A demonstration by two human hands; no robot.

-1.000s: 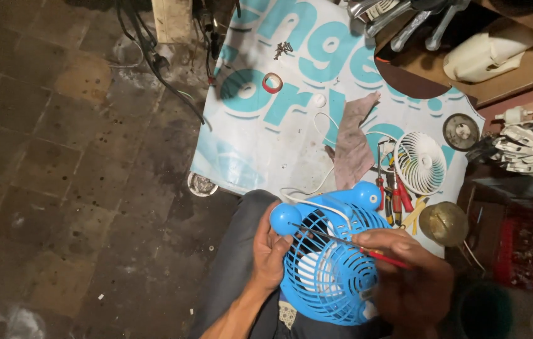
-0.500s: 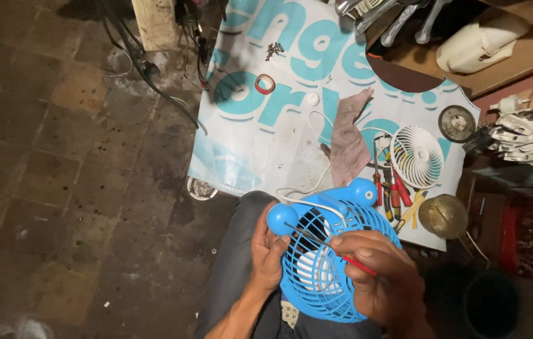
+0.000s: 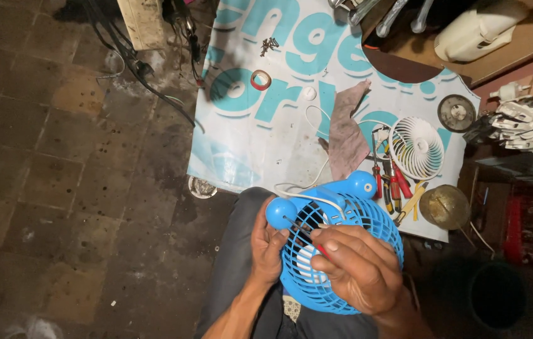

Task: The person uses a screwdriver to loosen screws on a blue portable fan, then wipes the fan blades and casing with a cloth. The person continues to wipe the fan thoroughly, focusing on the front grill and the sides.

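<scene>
Currently left hand [image 3: 267,242] grips the left rim of the blue fan grille [image 3: 342,251], resting on the lap. Right hand [image 3: 357,270] pinches a red-handled screwdriver [image 3: 307,237], tip at the grille's upper-left edge. Screwdrivers [image 3: 392,182] and white fan blade [image 3: 416,147] crowd the right; bare tiled floor [image 3: 59,188] lies left.

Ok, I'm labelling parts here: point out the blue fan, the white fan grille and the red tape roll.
blue fan [image 3: 367,216], head view, on its upper grille.
white fan grille [image 3: 416,147], head view, on its hub.
red tape roll [image 3: 261,80], head view, on its ring.
</scene>
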